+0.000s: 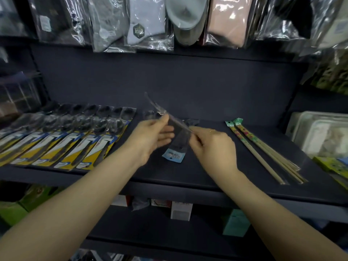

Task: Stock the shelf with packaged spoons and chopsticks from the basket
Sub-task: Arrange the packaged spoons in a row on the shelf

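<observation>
Both hands, L (150,136) & R (211,146), pinch clear pkt (176,125) above shelf (188,176).

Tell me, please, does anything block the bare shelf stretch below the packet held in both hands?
Nothing visible does. The clear packet sits in the left hand and right hand, above open shelf between the blue-labelled packet and the chopsticks.

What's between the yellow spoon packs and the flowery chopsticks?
In the head view, both hands, left hand and right hand, hold a clear packet; a blue-labelled packet lies on the shelf.

Bagged socks (138,25) above; plastic trays (320,132) right.
</observation>
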A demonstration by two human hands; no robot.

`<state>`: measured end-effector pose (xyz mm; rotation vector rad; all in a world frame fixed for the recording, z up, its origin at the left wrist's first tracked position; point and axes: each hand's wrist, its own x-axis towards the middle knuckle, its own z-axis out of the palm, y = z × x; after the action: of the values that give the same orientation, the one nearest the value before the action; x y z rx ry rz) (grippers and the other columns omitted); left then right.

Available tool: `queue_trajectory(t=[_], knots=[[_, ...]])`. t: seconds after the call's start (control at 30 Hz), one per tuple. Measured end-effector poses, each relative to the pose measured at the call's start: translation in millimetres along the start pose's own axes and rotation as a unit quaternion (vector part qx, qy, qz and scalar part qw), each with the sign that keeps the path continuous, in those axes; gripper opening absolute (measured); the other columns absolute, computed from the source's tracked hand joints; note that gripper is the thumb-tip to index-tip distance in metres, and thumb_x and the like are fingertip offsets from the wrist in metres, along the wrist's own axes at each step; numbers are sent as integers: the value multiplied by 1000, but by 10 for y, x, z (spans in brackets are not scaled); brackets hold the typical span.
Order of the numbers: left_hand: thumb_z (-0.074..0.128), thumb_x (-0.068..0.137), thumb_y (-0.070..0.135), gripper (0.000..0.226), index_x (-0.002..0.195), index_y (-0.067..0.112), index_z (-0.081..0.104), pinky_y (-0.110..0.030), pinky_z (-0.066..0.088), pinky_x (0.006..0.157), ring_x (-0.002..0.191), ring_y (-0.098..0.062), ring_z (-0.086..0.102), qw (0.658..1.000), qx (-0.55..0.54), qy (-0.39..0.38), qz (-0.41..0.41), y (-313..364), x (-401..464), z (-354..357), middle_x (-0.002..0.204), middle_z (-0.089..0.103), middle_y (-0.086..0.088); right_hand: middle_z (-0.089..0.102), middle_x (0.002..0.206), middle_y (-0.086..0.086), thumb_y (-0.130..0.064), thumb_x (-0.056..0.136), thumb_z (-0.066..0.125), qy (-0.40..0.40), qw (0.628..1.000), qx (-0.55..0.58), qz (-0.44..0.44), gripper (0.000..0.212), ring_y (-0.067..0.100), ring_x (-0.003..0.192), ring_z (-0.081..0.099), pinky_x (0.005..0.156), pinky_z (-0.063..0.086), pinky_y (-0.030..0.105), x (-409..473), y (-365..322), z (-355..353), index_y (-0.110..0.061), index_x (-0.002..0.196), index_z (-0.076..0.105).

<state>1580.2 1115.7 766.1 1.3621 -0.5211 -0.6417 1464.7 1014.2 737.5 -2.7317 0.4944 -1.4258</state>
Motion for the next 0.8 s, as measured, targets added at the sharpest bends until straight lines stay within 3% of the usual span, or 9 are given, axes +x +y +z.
queue_trajectory(t=[0.07, 0.17, 0.23, 0.33, 0.4, 0.5, 0.57, 0.67, 0.8], knots=[[51, 90, 32, 34, 106, 5, 62, -22, 57, 76, 91, -18, 69, 998, -25, -47, -17, -40, -55, 14, 100, 70, -11, 60, 55, -1, -12, 68, 68, 55, 979, -166, -108, 19, 17, 37, 51, 37, 29, 18, -36, 25, 15, -15, 84, 75], [55, 89, 24, 21, 96, 7, 65, -21, 58, 72, 84, -14, 70, 997, -56, -59, -15, -42, -105, 9, 94, 72, -7, 67, 74, 0, -9, 70, 67, 57, 958, -209, -191, 31, 17, 52, 55, 47, 37, 26, -155, 9, 59, -12, 100, 73], [57, 88, 15, 10, 87, 10, 65, -19, 58, 66, 79, -12, 70, 998, -49, -40, 2, -52, -106, -9, 87, 73, -4, 68, 87, 1, -18, 80, 60, 40, 957, -201, -203, 30, 19, 64, 57, 60, 37, 28, -231, -29, 77, -11, 107, 70], [55, 88, 9, 11, 83, 12, 65, -20, 58, 66, 74, -11, 71, 997, -40, -59, 15, -57, -116, -48, 76, 74, 0, 60, 119, 2, -49, 81, 52, -97, 989, 17, -105, 49, 17, 102, 55, 88, 36, 28, -234, -122, -13, -16, 115, 61], [54, 88, 7, 11, 88, 11, 64, -20, 58, 66, 75, -11, 72, 996, -34, -78, 13, -34, -128, -75, 77, 75, -1, 54, 125, -2, -48, 81, 54, -190, 951, 240, 54, 44, 11, 115, 51, 101, 40, 30, -143, -132, -131, -23, 118, 52], [52, 88, 4, 13, 93, 7, 63, -22, 59, 68, 76, -13, 72, 996, -39, -82, 11, -8, -146, -102, 83, 75, -3, 66, 97, 0, -17, 88, 61, -283, 816, 449, 232, 27, 12, 85, 63, 90, 51, 39, -6, -28, -228, -28, 104, 43], [51, 89, 3, 13, 96, 4, 63, -21, 58, 67, 76, -12, 72, 997, -35, -71, 12, 0, -161, -124, 85, 74, -4, 69, 79, 4, -1, 88, 56, -321, 763, 509, 236, 29, 13, 69, 66, 75, 53, 32, 3, -11, -240, -22, 100, 41], [52, 88, 4, 13, 95, 0, 62, -19, 57, 65, 76, -11, 72, 998, -32, -55, 15, 12, -176, -195, 88, 73, -4, 71, 78, 5, 5, 86, 56, -360, 732, 543, 198, 30, 9, 71, 69, 65, 54, 21, -41, -89, -236, -18, 100, 43], [57, 86, 6, 7, 87, 8, 63, -19, 57, 64, 76, -11, 72, 999, -20, -43, 21, 28, -167, -311, 82, 75, -1, 72, 79, 8, -1, 83, 64, -369, 744, 531, 170, 26, 11, 69, 67, 68, 53, 23, -48, -196, -171, -20, 93, 51]])
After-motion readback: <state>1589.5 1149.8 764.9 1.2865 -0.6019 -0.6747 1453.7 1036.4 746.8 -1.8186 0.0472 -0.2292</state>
